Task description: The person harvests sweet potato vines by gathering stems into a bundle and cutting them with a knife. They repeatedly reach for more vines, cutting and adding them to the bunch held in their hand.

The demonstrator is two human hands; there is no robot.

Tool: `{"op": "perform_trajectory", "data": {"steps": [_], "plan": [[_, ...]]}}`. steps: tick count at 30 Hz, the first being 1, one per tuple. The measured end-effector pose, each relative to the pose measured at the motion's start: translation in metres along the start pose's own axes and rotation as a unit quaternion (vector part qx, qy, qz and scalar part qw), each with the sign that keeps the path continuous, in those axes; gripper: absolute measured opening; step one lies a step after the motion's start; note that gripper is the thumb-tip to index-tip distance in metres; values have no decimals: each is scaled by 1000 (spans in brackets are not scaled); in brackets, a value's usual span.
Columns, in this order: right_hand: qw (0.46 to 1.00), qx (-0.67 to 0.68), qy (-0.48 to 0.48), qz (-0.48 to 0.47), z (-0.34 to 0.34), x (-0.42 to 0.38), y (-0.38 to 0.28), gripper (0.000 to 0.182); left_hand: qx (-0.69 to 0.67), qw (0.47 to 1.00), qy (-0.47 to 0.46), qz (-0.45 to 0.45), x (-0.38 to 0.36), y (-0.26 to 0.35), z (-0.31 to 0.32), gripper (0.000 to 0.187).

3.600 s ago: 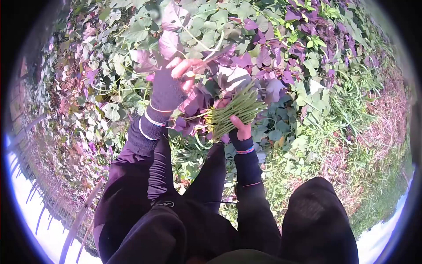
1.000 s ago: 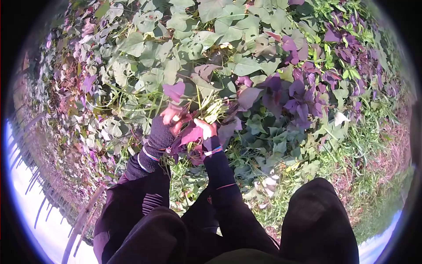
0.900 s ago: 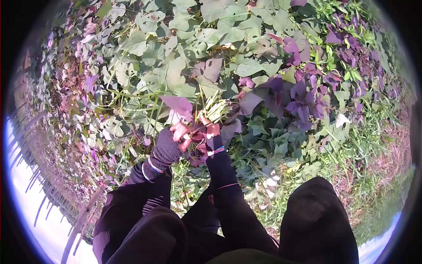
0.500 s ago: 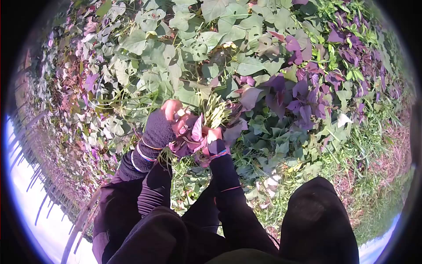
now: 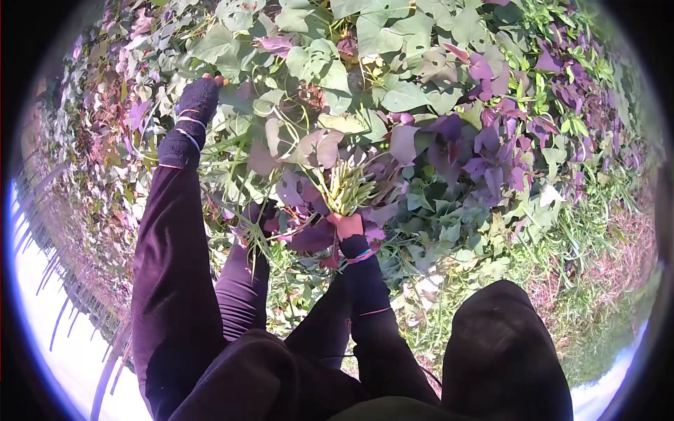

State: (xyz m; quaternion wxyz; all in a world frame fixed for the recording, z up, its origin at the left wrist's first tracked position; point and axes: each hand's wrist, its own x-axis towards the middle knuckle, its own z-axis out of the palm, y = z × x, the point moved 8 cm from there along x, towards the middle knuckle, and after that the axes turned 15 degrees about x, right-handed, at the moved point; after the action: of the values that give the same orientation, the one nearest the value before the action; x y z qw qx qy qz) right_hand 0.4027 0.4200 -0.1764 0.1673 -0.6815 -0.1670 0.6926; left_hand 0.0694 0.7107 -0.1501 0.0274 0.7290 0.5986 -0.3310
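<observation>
My right hand (image 5: 347,226) is closed round a bunch of sweet potato leaf stems (image 5: 345,186). Pale green cut ends fan out above the fist, and purple leaves hang around it. Far to the upper left, my left hand (image 5: 199,98), in a dark fingerless glove with bands at the wrist, is among green leaves. Its bare fingertips look pressed together; whatever they hold, if anything, is too small to make out. Broad green sweet potato leaves (image 5: 402,102), several with holes, grow just ahead of both hands.
Purple-leaved vines (image 5: 488,165) grow to the right. Grass (image 5: 590,281) borders the patch at the right. My dark-clothed knee (image 5: 505,344) is at the lower right. A row of thin sticks (image 5: 60,309) lines the left edge.
My left hand has left the bunch beside my right hand and moved up and left into the leaves. My right hand keeps its hold, slightly lower and to the right.
</observation>
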Motion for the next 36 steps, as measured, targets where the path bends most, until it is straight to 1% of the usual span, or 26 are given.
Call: {"op": "perform_trajectory", "data": {"steps": [2, 3, 4, 6, 8, 9, 11, 12, 13, 16, 18, 20, 21, 22, 23, 24, 25, 26, 27, 28, 30, 31, 33, 34, 35, 36], "plan": [[993, 55, 42, 92, -7, -19, 12, 20, -12, 1000, 14, 10, -20, 10, -18, 34], [993, 55, 39, 95, -6, -28, 11, 20, -21, 996, 69, 56, -32, 32, -31, 29], [996, 21, 26, 77, -5, -36, 4, 25, -27, 996, 1, 80, -38, 57, -38, 31], [998, -19, 14, 60, -6, -45, 5, 30, -71, 984, 11, 164, -52, 104, -41, 28], [998, 30, 15, -51, -12, -54, -10, 31, -86, 969, -22, 229, -63, 131, -26, 26], [999, -2, -11, 33, -18, -59, -3, 26, -67, 968, 0, 243, -67, 128, -9, 23], [998, 26, -17, 49, -32, -73, -12, 26, -70, 979, -54, 183, -75, 90, 21, 18], [996, 63, -23, 60, -37, -80, -13, 26, -37, 992, -97, 76, -79, 53, 44, 16], [996, 65, -42, -38, -42, -91, -34, 31, -11, 992, -67, 110, -94, 34, 39, 16], [983, 100, -98, -117, -68, -131, -65, 39, 11, 990, -141, -13, -145, -31, 38, 30], [983, 95, -86, -130, -78, -160, -79, 40, -68, 995, -31, -71, -178, -45, 27, 47], [969, -62, -18, -238, -88, -201, -113, 28, -90, 987, -43, -123, -205, -20, -40, 56], [973, -61, -30, -220, -91, -219, -116, 29, -150, 960, 222, -88, -221, -7, -72, 46], [947, -90, 6, -307, -100, -254, -123, 35, -238, 939, 224, -109, -239, 17, -134, 28], [925, -159, 25, -344, -96, -275, -136, 32, -401, 888, 187, -126, -244, 32, -147, 17], [897, -226, 46, -376, -90, -297, -148, 29, -520, 843, 97, -97, -250, 53, -172, 16], [884, -241, 59, -395, -88, -317, -154, 29, -531, 844, 77, -17, -254, 76, -191, 18], [882, -232, 68, -406, -86, -335, -159, 29, -575, 818, 24, 4, -264, 93, -219, 22], [878, -221, 77, -417, -84, -350, -164, 29, -647, 760, -57, 40, -276, 110, -243, 27], [875, -208, 89, -429, -82, -364, -169, 29, -735, 668, -112, 36, -284, 127, -248, 30], [868, -174, 110, -452, -78, -388, -175, 29, -786, 602, -138, 33, -300, 138, -270, 32], [866, -155, 116, -462, -75, -398, -177, 29, -787, 601, -129, 43, -308, 138, -281, 32], [861, -123, 123, -478, -66, -414, -178, 30, -734, 676, -53, 42, -321, 124, -299, 31], [858, -109, 123, -486, -60, -421, -179, 30, -734, 676, -46, 47, -326, 121, -298, 31], [856, -94, 121, -493, -55, -426, -182, 30, -575, 814, 72, 43, -328, 105, -304, 30], [854, -78, 119, -501, -51, -430, -184, 30, -382, 905, 187, 33, -334, 93, -313, 29]]}}
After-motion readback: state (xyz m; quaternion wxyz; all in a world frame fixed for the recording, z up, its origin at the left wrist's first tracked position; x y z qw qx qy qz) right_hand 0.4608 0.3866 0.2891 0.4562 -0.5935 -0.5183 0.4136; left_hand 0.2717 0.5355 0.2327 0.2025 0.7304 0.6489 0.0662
